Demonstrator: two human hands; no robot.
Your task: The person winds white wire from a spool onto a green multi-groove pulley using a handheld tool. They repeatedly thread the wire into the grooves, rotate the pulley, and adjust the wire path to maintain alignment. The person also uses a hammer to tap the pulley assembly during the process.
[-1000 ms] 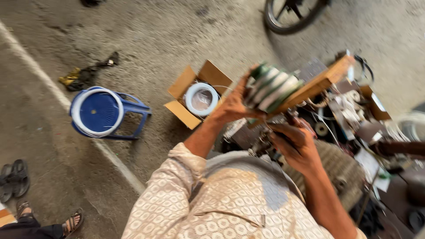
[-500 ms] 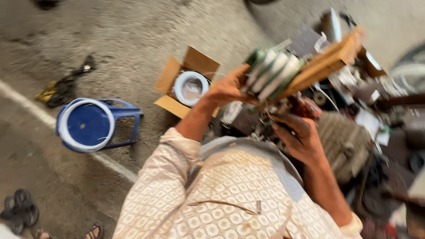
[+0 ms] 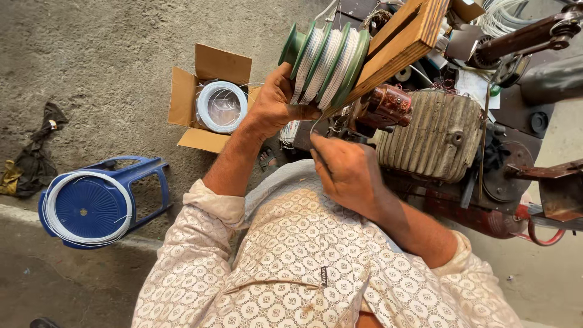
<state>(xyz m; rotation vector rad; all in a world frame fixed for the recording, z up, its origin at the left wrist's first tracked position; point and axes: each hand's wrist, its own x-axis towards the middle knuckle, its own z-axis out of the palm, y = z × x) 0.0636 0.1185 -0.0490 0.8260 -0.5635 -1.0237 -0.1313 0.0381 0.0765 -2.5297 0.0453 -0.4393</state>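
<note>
While I look down past my patterned shirt front, the biggest thing before me is the ribbed grey motor housing (image 3: 438, 135) lying on the cluttered bench to my right. Next in size is the blue plastic stool (image 3: 97, 203) tipped on the concrete floor at my left, a ring of white wire around its seat. Beyond it an open cardboard box (image 3: 209, 97) holds another white wire coil (image 3: 221, 106). Raised in front of me is the green multi-groove spool (image 3: 325, 58), wound with white wire and fixed to a wooden block (image 3: 404, 39). My left hand (image 3: 273, 103) grips that spool, fingers curled around its lower edge. My right hand (image 3: 346, 173) sits just below, fingertips pinched narrow on a thin wire strand (image 3: 313, 124).
</note>
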